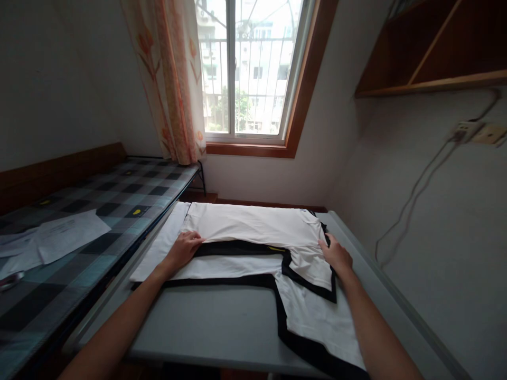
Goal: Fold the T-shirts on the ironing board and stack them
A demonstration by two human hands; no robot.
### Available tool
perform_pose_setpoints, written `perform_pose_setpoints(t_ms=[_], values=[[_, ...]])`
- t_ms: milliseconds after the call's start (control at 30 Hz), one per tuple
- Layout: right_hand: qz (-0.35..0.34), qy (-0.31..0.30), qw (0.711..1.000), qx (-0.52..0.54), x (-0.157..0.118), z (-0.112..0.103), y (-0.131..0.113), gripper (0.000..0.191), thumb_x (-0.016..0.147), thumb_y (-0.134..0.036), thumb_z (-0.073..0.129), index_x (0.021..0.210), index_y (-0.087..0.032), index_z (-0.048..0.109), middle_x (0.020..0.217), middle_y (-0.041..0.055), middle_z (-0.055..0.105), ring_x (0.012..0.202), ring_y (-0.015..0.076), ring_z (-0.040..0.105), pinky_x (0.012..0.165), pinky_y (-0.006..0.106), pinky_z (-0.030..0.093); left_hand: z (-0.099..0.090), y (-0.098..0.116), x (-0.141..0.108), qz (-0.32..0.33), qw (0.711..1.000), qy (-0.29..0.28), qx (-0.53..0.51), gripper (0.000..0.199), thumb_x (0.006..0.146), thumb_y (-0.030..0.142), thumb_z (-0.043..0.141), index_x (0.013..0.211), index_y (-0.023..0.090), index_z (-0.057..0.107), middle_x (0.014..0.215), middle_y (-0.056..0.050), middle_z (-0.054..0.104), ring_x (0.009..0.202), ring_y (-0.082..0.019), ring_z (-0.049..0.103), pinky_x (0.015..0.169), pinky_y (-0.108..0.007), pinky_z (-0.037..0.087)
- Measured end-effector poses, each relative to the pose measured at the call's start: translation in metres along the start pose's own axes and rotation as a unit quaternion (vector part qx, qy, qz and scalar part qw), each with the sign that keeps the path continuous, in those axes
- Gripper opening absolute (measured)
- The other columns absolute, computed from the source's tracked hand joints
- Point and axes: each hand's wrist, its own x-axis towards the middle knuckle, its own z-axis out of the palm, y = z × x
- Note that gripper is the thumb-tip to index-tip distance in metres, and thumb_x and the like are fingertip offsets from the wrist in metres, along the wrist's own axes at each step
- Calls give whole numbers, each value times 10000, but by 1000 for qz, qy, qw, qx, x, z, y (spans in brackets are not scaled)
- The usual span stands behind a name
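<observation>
A white garment with black edging (253, 224) lies partly folded over on a grey table (214, 316). Its lower layer spreads toward the near right, where a white sleeve with a black border rests. My left hand (186, 248) pinches the folded edge at the garment's left part, beside a black strip. On the right, my right hand (336, 253) has its fingers closed on the garment's edge near the collar and upper sleeve. A small yellow mark shows on the black strip between the hands.
A bed with a checked cover (158, 182) stands at the left, with white papers (71, 237) on it. Behind the table are a window (253, 74) and a patterned curtain (178, 95). A wooden shelf (431, 84) and a cable (412, 195) are on the right wall.
</observation>
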Motion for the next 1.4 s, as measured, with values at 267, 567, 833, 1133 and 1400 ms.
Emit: perform_pose_setpoints(t_ms=[267, 567, 833, 1133, 1400], values=[[-3, 1, 1000, -1, 1, 1, 2, 588, 915, -527, 381, 1423, -236, 439, 1169, 161, 670, 1019, 313, 648, 803, 388, 480, 7, -3, -3, -44, 998, 10, -31, 276, 902, 255, 499, 1074, 262, 715, 975, -60, 647, 936, -216, 579, 870, -380, 431], [-4, 5, 1000, -2, 1, 2, 2, 586, 914, -530, 383, 1417, -237, 451, 1166, 159, 673, 998, 303, 655, 792, 376, 482, 5, -3, -2, -51, 997, 5, -50, 277, 897, 270, 505, 1081, 256, 711, 977, -60, 649, 942, -215, 584, 875, -374, 430], [-3, 0, 1000, 1, 2, 3, 3, 591, 910, -531, 378, 1421, -239, 440, 1177, 159, 668, 1023, 320, 646, 796, 390, 480, 3, 1, -1, -58, 997, 3, -56, 277, 899, 267, 502, 1077, 251, 715, 980, -62, 648, 937, -214, 584, 878, -383, 424], [-6, 3, 1000, -3, 1, 1, 2, 588, 912, -535, 374, 1415, -239, 448, 1174, 148, 671, 1024, 313, 647, 794, 381, 484, 3, 1, -1, -60, 997, 3, -56, 279, 894, 272, 503, 1077, 252, 713, 982, -59, 651, 942, -216, 587, 883, -380, 427], [-4, -4, 1000, 3, 1, 1, 2, 585, 912, -525, 365, 1422, -245, 434, 1204, 148, 656, 1059, 321, 632, 825, 392, 477, 3, 1, -1, -64, 996, -2, -55, 284, 896, 268, 504, 1093, 251, 707, 997, -63, 646, 956, -219, 584, 890, -381, 421]])
